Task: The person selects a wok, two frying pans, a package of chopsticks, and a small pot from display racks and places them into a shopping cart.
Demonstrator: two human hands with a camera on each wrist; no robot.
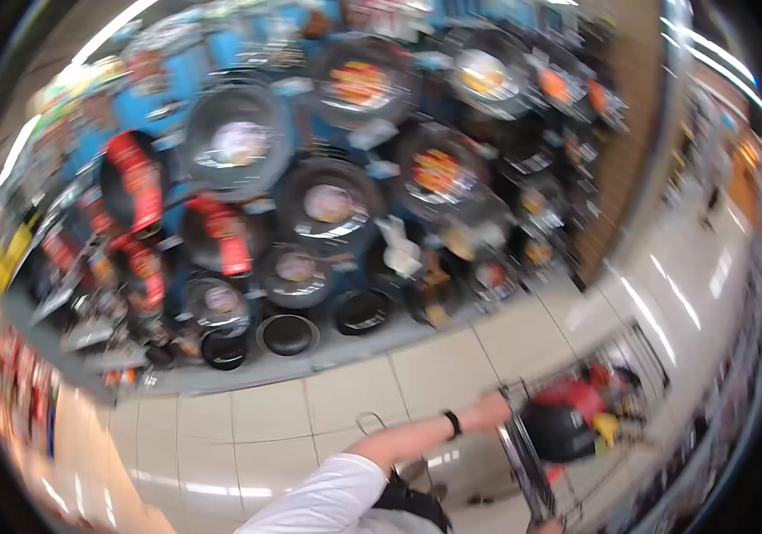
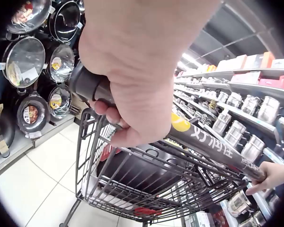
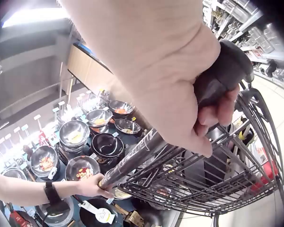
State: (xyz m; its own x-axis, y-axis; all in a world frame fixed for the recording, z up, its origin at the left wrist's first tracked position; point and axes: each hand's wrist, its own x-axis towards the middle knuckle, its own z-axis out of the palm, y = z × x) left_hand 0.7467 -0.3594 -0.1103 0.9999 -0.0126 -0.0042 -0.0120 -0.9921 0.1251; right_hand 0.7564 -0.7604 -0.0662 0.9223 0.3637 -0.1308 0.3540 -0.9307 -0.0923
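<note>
A shopping cart's dark handlebar (image 1: 523, 463), printed with white characters and a yellow mark, runs between both hands. Near one end, my left hand (image 2: 135, 97) curls its fingers round the bar, the thumb beneath. The opposite end is gripped by my right hand (image 3: 180, 101), its fingers wrapped under a thick black end piece. The head view shows the left hand (image 1: 490, 411) whole, but only a sliver of the right hand (image 1: 546, 527) at the bottom edge. Inside the wire cart basket (image 2: 128, 182) lies a large black item (image 1: 559, 429), with red and yellow things beside it.
Racks of frying pans and woks (image 1: 328, 203) fill the wall to the left, several with red or printed labels. Shelves of shiny metal pots (image 2: 234, 132) line the right side. The pale tiled floor (image 1: 354, 400) stretches between them and on past the pan rack's end.
</note>
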